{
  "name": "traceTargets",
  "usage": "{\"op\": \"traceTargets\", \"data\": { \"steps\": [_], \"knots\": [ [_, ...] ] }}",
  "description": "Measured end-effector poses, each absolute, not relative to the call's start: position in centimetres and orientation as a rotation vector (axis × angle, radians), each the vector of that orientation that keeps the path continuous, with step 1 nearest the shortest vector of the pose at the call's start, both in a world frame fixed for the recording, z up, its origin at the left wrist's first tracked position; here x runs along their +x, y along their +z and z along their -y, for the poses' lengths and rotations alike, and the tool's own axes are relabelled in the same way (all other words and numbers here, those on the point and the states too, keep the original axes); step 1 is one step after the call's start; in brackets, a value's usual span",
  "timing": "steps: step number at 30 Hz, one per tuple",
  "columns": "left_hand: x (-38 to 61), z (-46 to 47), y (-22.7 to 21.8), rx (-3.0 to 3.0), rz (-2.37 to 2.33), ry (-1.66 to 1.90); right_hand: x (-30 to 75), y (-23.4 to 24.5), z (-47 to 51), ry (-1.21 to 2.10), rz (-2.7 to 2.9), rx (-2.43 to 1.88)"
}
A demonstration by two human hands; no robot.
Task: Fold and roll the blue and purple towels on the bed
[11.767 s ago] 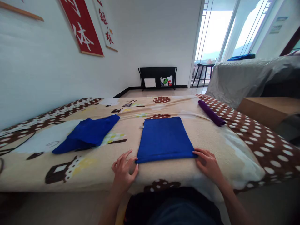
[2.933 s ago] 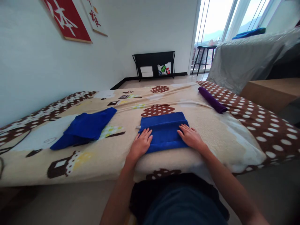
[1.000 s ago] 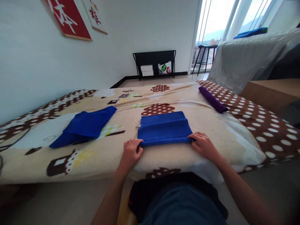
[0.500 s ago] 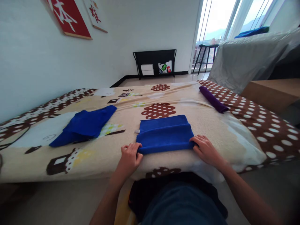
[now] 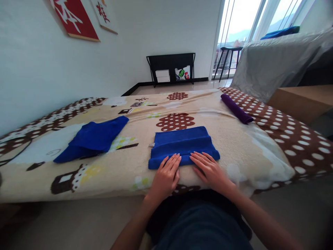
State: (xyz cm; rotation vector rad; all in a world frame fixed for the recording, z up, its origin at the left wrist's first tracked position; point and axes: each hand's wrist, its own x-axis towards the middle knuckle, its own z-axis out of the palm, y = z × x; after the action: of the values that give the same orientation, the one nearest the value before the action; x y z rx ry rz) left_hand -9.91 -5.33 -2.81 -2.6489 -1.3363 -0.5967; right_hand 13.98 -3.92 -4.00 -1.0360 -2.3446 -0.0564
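A blue towel [image 5: 182, 142] lies in front of me on a patterned blanket [image 5: 140, 132], its near edge folded over in a band. My left hand [image 5: 168, 173] rests on the left half of that band, fingers stretched out and pointing away from me. Flat on the right half lies my right hand [image 5: 208, 168], its fingers also extended. A gap separates the two hands. At the towel's left edge a small white tag [image 5: 151, 145] sticks out.
Another blue towel [image 5: 93, 139], loosely crumpled, lies to the left. A rolled purple towel [image 5: 236, 108] is at the right, beside the polka-dot border. Beyond the bed stand a black rack [image 5: 171, 66] and a stool [image 5: 227, 60]; a cardboard box [image 5: 301, 104] is at the right.
Both hands have let go of the towel's near corners and moved inward onto its folded edge. Their fingers have gone from gripping to lying flat.
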Motion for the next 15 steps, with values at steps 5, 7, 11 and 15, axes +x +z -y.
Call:
{"op": "traceTargets", "data": {
  "steps": [5,7,11,15],
  "knots": [
    [-9.9,5.5,-2.5,-2.606,1.418,-0.618,14.9,-3.8,3.7,-0.051,2.3,-1.135],
    [-9.4,4.7,-2.2,-2.581,1.5,-0.636,14.5,-3.4,3.0,-0.035,2.287,-1.183],
    [-10.6,3.3,-1.9,-2.501,1.684,-0.65,16.1,-3.0,1.2,-0.009,2.244,-1.349],
    [-13.2,3.6,-1.9,-2.324,1.799,-0.614,19.1,-3.2,0.9,-0.118,2.172,-1.476]
  ]
}}
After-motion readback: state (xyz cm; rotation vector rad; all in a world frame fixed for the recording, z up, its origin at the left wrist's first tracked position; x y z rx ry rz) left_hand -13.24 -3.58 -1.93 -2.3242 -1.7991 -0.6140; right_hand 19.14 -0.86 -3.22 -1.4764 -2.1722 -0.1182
